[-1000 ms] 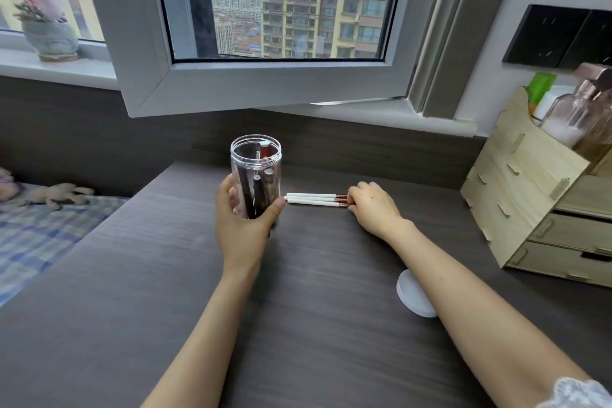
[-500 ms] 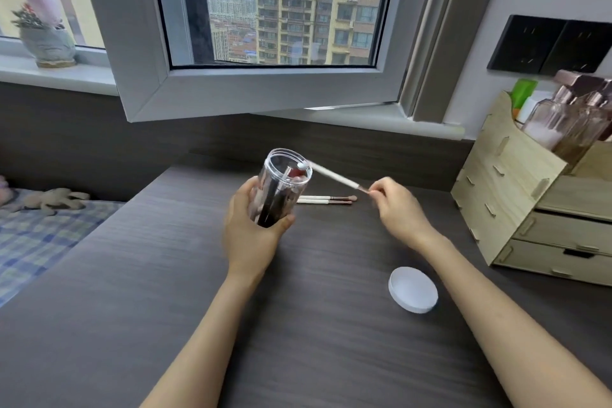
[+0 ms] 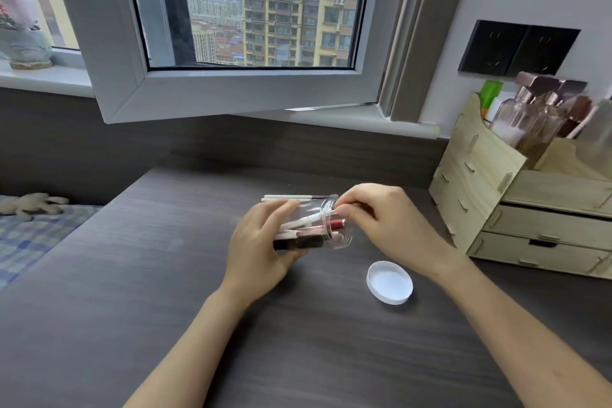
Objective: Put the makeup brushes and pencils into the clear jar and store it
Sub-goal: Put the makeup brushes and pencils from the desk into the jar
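Observation:
My left hand grips the clear jar, tipped on its side with its mouth toward the right. Several pencils and dark brushes lie inside it. My right hand is at the jar's mouth, its fingers pinched on a white-handled brush that is most of the way inside. Two white-handled brushes lie side by side on the dark desk just behind the jar. The jar's white lid rests upside down on the desk to the right.
A wooden drawer organiser with bottles on top stands at the right. An open window sash juts over the desk's back. A potted plant sits on the left sill; a bed with checked cover lies at left.
The jar has been tipped from upright to nearly level. My right hand picked one white brush off the desk and slid it into the jar's mouth; two brushes stay on the desk.

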Available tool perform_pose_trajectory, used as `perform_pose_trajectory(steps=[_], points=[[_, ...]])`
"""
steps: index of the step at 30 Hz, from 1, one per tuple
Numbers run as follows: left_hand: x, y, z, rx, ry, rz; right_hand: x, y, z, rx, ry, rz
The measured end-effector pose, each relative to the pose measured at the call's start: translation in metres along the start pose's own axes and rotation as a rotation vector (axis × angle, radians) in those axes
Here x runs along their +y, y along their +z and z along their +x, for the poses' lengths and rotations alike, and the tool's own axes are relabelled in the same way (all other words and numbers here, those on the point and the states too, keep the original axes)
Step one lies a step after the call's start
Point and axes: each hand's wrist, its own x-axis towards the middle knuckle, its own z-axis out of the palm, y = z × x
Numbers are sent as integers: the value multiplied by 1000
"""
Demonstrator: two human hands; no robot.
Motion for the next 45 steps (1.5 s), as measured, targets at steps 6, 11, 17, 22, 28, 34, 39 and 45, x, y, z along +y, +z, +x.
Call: perform_pose_trajectory(steps=[6,11,17,22,28,34,39,45], points=[[-2,-2,0,66,-167,-110,-2,17,3,-29,-5,106],[-9,-2,3,204,-449,-275,46,28,34,221,259,234],[-18,-10,11,364,-719,-501,95,87,65,-101,245,-209],[-27,-15,11,470,-790,-456,102,115,85,-219,177,-498],[-34,-14,12,499,-821,-415,102,121,88,-252,25,-721],[-35,-11,11,471,-805,-411,104,110,69,-220,130,-625],[-35,-10,9,461,-780,-407,86,69,52,177,339,50],[-32,-7,6,379,-632,-283,37,17,25,387,145,191]])
